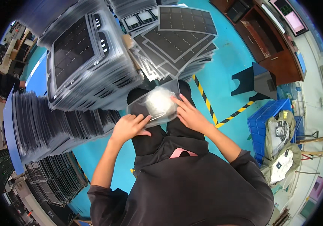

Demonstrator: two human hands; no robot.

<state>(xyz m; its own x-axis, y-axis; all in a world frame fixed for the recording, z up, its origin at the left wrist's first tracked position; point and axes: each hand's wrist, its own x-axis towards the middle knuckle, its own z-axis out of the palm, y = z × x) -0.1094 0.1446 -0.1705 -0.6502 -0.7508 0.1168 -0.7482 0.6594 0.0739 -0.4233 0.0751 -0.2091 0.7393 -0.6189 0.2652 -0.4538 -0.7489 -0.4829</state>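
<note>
A clear plastic sheet (pixel 136 108), bent up at its corners, lies across my lap. On it rests a bright white wad (pixel 160 101); glare hides whether it is cloth, film or something else. My left hand (pixel 128 127) grips the sheet's near left edge, with bent fingers over it and the thumb at its border. My right hand (pixel 189 113) lies at the sheet's right side, its fingers stretched out and their tips touching the wad's edge. Beyond my knees, dark printed panels with pale borders (pixel 176 44) lie fanned out on a stack.
A tall stack of clear-edged panels (pixel 93 81) stands at the left, above rows of upright sheets (pixel 52 120). Yellow-black tape (pixel 205 98) marks the blue floor. To the right are a black folded board (pixel 257 81), blue crates (pixel 268 120) and open sacks (pixel 282 164). Another person (pixel 1 84) is far left.
</note>
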